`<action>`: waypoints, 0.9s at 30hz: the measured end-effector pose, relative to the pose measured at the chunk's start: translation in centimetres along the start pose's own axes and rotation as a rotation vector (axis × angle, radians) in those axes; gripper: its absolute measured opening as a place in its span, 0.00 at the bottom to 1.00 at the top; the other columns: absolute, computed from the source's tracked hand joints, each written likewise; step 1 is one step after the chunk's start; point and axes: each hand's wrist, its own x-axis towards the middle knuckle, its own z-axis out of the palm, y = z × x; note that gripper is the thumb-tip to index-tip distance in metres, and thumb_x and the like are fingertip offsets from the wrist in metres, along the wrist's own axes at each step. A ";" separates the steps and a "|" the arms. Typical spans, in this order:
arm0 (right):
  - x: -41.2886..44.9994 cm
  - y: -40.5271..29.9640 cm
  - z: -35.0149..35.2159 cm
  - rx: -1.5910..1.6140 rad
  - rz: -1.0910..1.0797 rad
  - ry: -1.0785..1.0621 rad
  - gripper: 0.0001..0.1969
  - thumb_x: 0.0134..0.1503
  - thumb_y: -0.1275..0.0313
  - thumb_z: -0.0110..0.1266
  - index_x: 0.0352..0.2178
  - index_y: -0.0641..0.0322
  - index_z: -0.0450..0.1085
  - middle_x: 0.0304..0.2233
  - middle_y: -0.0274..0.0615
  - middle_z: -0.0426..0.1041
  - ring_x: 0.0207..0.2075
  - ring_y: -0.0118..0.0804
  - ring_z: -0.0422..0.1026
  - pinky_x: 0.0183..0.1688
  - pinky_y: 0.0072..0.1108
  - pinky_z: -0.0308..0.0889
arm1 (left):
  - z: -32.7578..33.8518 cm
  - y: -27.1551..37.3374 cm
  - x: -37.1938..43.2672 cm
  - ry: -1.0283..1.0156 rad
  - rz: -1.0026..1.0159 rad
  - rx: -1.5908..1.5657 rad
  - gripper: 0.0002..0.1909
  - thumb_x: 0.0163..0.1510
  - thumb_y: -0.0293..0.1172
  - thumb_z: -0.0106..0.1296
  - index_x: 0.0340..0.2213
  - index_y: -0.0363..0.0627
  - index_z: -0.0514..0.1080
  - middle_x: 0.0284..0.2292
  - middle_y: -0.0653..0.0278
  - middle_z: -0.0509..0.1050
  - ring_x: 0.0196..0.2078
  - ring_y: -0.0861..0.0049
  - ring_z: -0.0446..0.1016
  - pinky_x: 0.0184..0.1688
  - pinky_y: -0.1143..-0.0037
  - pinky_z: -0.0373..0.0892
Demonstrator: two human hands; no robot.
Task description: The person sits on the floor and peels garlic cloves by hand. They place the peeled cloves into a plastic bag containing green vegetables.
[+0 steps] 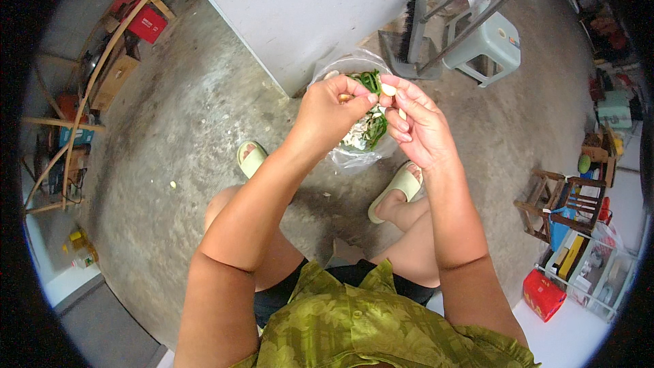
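A peeled garlic clove (388, 90) is pinched between the thumb and fingers of my right hand (424, 122). Lower in the same hand, another pale piece (402, 113) shows between the fingers. My left hand (329, 112) is close beside it, thumb and forefinger pressed together near the clove. A small yellowish piece (345, 97) shows inside its curled fingers, too partly hidden to name surely. Both hands are above a bin lined with a clear plastic bag (352, 163). Inside lie green leafy scraps (377, 130) and white peelings (356, 135), partly covered by my hands.
A white panel (286, 10) stands behind the bin. A dustpan (396, 51), a broom (413, 30) and a pale plastic stool (485, 41) are at the right. Wooden chair (557, 202) and wire basket (587, 271) stand far right. A pale scrap (173, 184) lies on the concrete floor.
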 end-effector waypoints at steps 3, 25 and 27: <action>0.0 0.1 0.0 -0.117 -0.008 0.021 0.14 0.60 0.71 0.46 0.47 0.64 0.66 0.30 0.35 0.70 0.18 0.16 0.57 0.18 0.08 0.51 | 0.4 0.6 -0.2 0.028 0.017 -0.086 0.08 0.53 0.29 0.54 0.31 0.35 0.74 0.25 0.71 0.73 0.26 0.92 0.65 0.27 0.86 0.61; -0.2 0.1 0.8 -0.291 -0.072 0.034 0.13 0.59 0.72 0.46 0.44 0.65 0.69 0.25 0.31 0.68 0.18 0.16 0.58 0.18 0.09 0.52 | 0.5 1.5 -1.0 0.013 0.057 -0.084 0.07 0.52 0.28 0.54 0.29 0.35 0.75 0.23 0.73 0.73 0.24 0.92 0.64 0.25 0.86 0.60; -0.4 -0.1 0.9 -0.350 -0.076 0.049 0.12 0.59 0.73 0.46 0.43 0.65 0.69 0.25 0.30 0.68 0.18 0.16 0.59 0.18 0.09 0.52 | 0.4 1.5 -1.0 0.001 0.068 -0.041 0.07 0.52 0.28 0.54 0.29 0.35 0.75 0.23 0.73 0.73 0.24 0.92 0.64 0.24 0.86 0.59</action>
